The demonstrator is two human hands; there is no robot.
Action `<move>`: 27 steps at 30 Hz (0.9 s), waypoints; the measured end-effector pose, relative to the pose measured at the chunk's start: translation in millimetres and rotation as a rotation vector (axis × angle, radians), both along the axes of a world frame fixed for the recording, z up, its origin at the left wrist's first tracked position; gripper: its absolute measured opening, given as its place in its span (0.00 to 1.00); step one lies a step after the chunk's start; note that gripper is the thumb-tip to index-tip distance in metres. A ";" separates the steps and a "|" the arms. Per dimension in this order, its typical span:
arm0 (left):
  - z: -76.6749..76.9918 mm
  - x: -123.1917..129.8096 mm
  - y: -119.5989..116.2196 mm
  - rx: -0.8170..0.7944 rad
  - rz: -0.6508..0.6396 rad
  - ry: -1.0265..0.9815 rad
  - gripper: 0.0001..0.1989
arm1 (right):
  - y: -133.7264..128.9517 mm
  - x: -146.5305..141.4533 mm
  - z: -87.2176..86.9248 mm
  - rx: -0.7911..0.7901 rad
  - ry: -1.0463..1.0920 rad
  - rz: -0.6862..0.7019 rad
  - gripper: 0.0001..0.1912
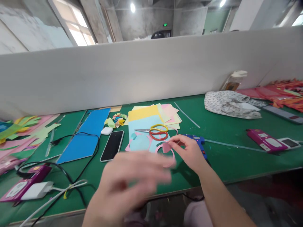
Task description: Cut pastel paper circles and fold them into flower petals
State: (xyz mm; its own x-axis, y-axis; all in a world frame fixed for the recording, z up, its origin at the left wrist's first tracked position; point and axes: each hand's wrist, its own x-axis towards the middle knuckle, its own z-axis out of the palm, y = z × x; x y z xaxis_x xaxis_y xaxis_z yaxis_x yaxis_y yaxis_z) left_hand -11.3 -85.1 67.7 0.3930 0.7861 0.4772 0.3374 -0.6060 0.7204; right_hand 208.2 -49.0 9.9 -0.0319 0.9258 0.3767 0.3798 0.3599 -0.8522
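Observation:
My right hand [189, 153] pinches a small piece of pink paper [166, 147] between thumb and fingertips. A thin pink paper ring [173, 157] lies around or below that piece; whether they are joined I cannot tell. My left hand [132, 183], smeared by motion, is raised in the foreground, its fingers stretched out and the thumb apart, with nothing visible in it. It covers part of the ring's surroundings. Beyond the hands, scissors with yellow and red handles [159, 131] rest on light-blue paper [139, 143]. A blue tool [200, 144], perhaps a glue gun, is partly hidden behind my right hand.
Left of the paper stack [144, 113] are a phone [112, 146], a white case [106, 130], paper curls [116, 120] and a blue board [86, 135]. Cables and a purple power strip [26, 183] lie front left. Another power strip [266, 140], a patterned cloth [230, 104] and a bottle [234, 81] are right.

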 end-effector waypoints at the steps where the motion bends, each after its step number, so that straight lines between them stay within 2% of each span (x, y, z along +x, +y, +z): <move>1: 4.2 7.0 12.6 -0.006 0.058 -0.032 0.10 | -0.4 -0.5 9.9 0.018 0.012 0.015 0.04; 4: 8.8 23.3 40.4 -0.132 0.272 -0.066 0.12 | -0.1 -3.9 42.3 0.127 -0.064 0.107 0.05; 6: 6.7 27.1 47.9 -0.156 0.277 -0.044 0.11 | 1.2 -9.2 59.5 0.245 -0.142 0.114 0.06; 8: 3.7 26.3 48.8 -0.094 0.283 -0.055 0.09 | 3.1 -16.8 68.4 0.333 -0.207 0.102 0.04; 11: 1.1 22.8 46.6 0.025 0.300 -0.035 0.06 | 6.7 -26.3 67.4 0.391 -0.237 0.067 0.03; 14: -0.3 21.7 48.1 0.042 0.263 0.029 0.06 | 11.7 -23.1 59.8 0.355 -0.285 0.072 0.04; 16: -1.6 22.0 51.1 -0.014 0.251 0.035 0.05 | 15.3 -12.2 56.4 0.301 -0.314 0.072 0.05; 18: -3.2 23.0 54.1 -0.109 0.267 -0.017 0.04 | 17.5 1.7 55.2 0.240 -0.309 0.006 0.07; 22: -6.3 28.9 56.2 -0.278 0.220 -0.176 0.06 | 14.9 17.5 55.2 0.141 -0.148 -0.148 0.05; 24: -7.8 34.3 55.8 -0.310 0.197 -0.206 0.07 | 11.7 15.6 54.5 0.103 -0.043 -0.097 0.03; 27: -10.2 43.3 54.9 -0.336 0.198 -0.234 0.08 | 9.3 8.0 51.8 0.021 0.028 0.068 0.08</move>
State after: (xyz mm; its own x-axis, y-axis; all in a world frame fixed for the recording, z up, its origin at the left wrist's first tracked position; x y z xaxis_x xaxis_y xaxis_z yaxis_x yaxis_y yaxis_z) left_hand 31.9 -30.2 57.5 0.1311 0.9618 0.2404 0.2279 -0.2652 0.9369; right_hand 216.3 -39.7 61.7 -0.0835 0.9137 0.3977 0.3305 0.4019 -0.8540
